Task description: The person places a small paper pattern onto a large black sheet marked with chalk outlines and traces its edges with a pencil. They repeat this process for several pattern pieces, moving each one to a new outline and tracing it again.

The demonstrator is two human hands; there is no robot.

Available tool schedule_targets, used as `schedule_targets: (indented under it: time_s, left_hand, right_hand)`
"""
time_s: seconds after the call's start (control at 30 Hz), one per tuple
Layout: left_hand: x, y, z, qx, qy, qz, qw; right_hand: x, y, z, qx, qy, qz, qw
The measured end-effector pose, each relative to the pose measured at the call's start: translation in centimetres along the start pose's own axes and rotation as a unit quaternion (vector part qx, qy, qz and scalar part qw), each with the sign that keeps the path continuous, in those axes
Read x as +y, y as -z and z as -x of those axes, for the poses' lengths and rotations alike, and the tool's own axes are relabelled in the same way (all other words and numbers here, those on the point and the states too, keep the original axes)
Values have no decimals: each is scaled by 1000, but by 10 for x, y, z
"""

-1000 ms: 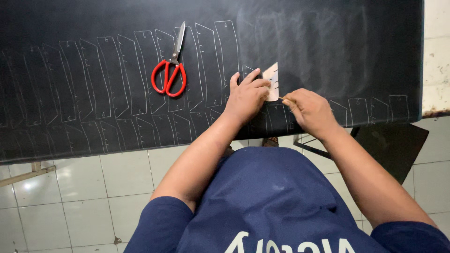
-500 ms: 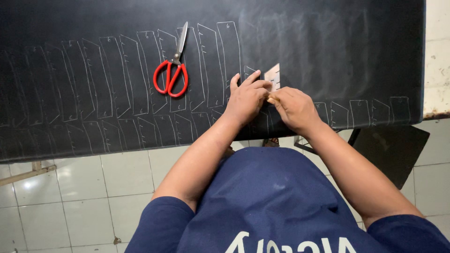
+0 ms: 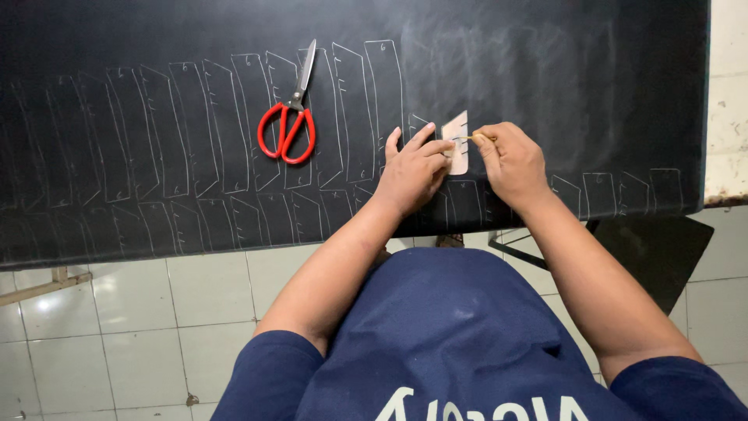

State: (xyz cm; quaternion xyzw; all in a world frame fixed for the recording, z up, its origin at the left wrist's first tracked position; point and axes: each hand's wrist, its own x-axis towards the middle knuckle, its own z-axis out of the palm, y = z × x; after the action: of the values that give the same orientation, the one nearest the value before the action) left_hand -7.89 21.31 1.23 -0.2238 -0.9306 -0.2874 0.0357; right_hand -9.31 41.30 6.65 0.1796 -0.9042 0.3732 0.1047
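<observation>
A black fabric sheet (image 3: 545,78) marked with rows of chalk outlines is spread across the surface. Red-handled scissors (image 3: 290,117) lie on it, well left of the hands. A small pale card template (image 3: 458,144) is pressed flat by the left hand (image 3: 411,168). A thin yellowish marking stick (image 3: 471,138) is pinched in the right hand (image 3: 510,160), its tip touching the template.

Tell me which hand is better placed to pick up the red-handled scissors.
Probably the left hand: it lies nearer the red-handled scissors and only presses the pale card template, while the right hand holds a thin marking stick.
</observation>
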Motion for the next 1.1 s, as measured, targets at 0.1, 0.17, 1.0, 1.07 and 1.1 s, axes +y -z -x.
schedule_targets:
  time_s: [0.1, 0.17, 1.0, 1.07, 1.1]
  left_hand:
    - [0, 0, 0, 2, 2, -1, 1000]
    - [1, 0, -1, 8, -1, 0, 1000]
    - [37, -46, -25, 50, 370, 663, 649]
    - [51, -47, -20, 108, 335, 494, 795]
    - [57, -48, -18, 135, 313, 399, 851]
  right_hand:
    - [-2, -1, 1, -6, 11, 13, 1000]
    - [-4, -3, -1, -5, 31, 35, 999]
    - [50, 4, 13, -190, -281, -184, 923]
    - [58, 9, 14, -161, -287, -172, 928]
    - [62, 13, 16, -142, -281, -165, 935]
